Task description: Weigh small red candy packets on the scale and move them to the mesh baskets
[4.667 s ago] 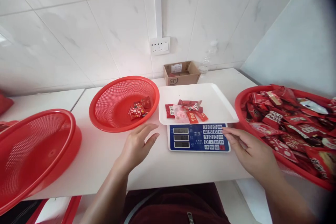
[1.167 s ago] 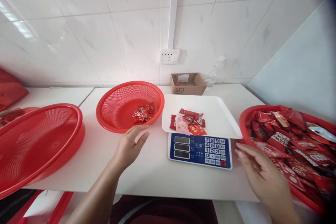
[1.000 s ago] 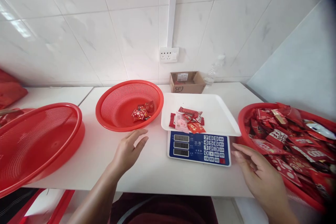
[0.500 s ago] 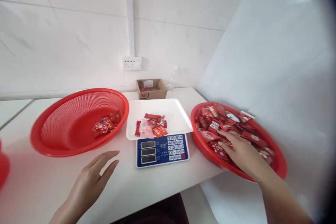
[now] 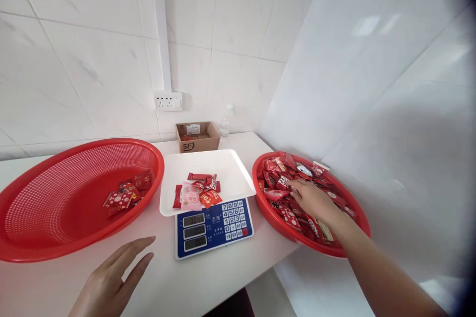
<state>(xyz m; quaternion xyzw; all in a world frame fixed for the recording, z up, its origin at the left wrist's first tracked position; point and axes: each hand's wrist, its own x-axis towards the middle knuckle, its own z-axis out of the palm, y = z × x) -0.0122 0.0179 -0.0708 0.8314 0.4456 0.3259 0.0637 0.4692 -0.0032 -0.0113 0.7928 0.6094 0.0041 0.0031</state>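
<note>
My right hand (image 5: 312,202) reaches into the round red basket (image 5: 359,247) on the right, which is heaped with small red wrapped snack packets (image 5: 288,215). Its thumb and fingertips come together at the edge of a red packet with white lettering (image 5: 283,182). My left hand (image 5: 115,275) hovers over the table with nothing in it, thumb and fingers apart. Between the baskets stands a blue digital scale (image 5: 214,230) with a white tray (image 5: 226,163). On the tray lie several red packets (image 5: 210,198) and a pink one (image 5: 191,196).
A larger red mesh basket (image 5: 74,158) on the left holds a few red packets (image 5: 121,197). Behind the scale are a small cardboard box (image 5: 199,144) and a clear plastic bottle (image 5: 225,121). A tiled wall with a socket (image 5: 168,101) closes off the back.
The view has turned to the right, so everything sits further left. My right hand's fingertips have closed in on the white-lettered packet. My left hand stays open over the table.
</note>
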